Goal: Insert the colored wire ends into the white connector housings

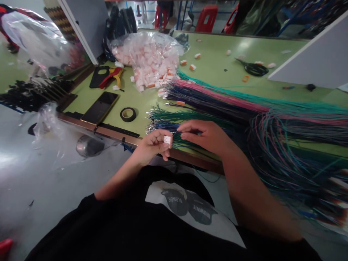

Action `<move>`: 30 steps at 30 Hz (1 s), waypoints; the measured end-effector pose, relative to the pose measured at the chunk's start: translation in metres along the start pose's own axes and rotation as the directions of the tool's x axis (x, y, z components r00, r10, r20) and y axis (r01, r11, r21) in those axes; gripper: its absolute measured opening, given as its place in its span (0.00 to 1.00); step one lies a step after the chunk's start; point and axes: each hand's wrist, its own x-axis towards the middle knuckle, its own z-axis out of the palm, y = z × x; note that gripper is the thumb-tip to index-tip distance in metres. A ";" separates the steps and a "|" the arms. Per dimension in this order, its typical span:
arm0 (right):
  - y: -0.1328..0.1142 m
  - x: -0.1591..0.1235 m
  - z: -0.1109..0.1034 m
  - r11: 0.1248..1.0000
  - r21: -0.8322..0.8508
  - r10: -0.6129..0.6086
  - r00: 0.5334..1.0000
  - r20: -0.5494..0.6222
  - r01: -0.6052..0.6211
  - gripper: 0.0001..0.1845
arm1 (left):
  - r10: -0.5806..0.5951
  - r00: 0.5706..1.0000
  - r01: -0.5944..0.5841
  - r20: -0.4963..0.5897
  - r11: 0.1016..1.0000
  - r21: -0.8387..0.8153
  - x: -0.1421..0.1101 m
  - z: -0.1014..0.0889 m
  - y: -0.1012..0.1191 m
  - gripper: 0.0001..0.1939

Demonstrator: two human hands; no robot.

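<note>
My left hand [152, 146] is closed around a small white plastic connector [167, 140], held just over the near edge of the green table [217, 65]. My right hand [203, 136] lies on the ends of a big bundle of thin wires [223, 105], its fingers pinched on green and blue strands next to the connector. The wires are teal, pink, purple, blue and green, and they fan out to the right and droop off the table edge.
A clear bag of white connectors [149, 59] sits at the back. A phone [100, 107] and a roll of black tape [128, 114] lie to the left. Black scissors [252, 68] and loose connectors lie far right. Plastic bags hang at the left.
</note>
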 end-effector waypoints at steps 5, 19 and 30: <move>-0.004 -0.006 0.010 0.998 -0.057 -0.044 0.992 -0.119 0.037 0.07 | -0.010 1.000 0.010 -0.010 1.000 0.002 0.000 0.001 0.002 0.18; -0.008 -0.020 0.021 0.918 -0.365 -0.225 0.962 -0.152 0.156 0.10 | -0.017 1.000 0.017 -0.012 1.000 0.011 0.000 0.002 0.005 0.16; -0.007 -0.019 0.027 0.845 -0.501 -0.284 0.951 -0.120 0.188 0.11 | -0.034 0.999 0.035 -0.020 0.999 0.024 -0.001 0.002 0.007 0.16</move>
